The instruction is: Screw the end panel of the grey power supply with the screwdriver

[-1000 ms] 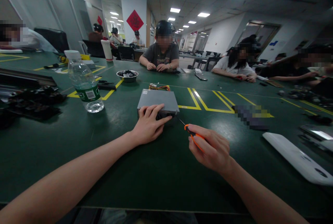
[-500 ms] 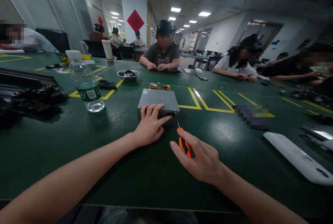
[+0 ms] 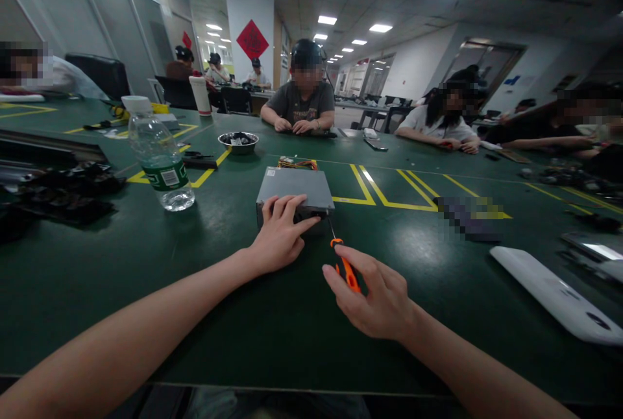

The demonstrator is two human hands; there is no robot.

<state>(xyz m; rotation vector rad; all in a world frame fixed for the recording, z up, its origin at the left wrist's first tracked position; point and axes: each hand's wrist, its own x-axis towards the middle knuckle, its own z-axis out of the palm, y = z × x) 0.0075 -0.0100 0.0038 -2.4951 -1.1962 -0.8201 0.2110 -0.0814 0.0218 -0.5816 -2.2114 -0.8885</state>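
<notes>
My left fingers (image 3: 282, 205) are lying spread over the near edge of the grey metal box (image 3: 299, 182), the thumb reaching along its dark near face; they are pressing on the box rather than closing around it. The box is sitting flat on the green worktop (image 3: 292, 335), well in from the near edge and short of the far one, and a bundle of coloured wires (image 3: 306, 164) is showing along its far side.

My right fingers (image 3: 370, 270) are curling loosely around the orange and black handle of a screwdriver (image 3: 348, 276), the index finger resting near its collar. I am holding it tilted, the shaft pointing up and away from the worktop's near edge toward the right near corner of the box. The tip is sitting at that corner, though I cannot tell whether it is seated in anything.

To the left of the box a clear bottle (image 3: 168, 176) with a green label is standing upright, and a metal bowl (image 3: 237, 148) is holding small dark pieces nearer the far edge. Yellow tape (image 3: 353, 200) is running beside the box on its right. A person (image 3: 305, 104) is sitting at the far edge, forearms resting on it.
</notes>
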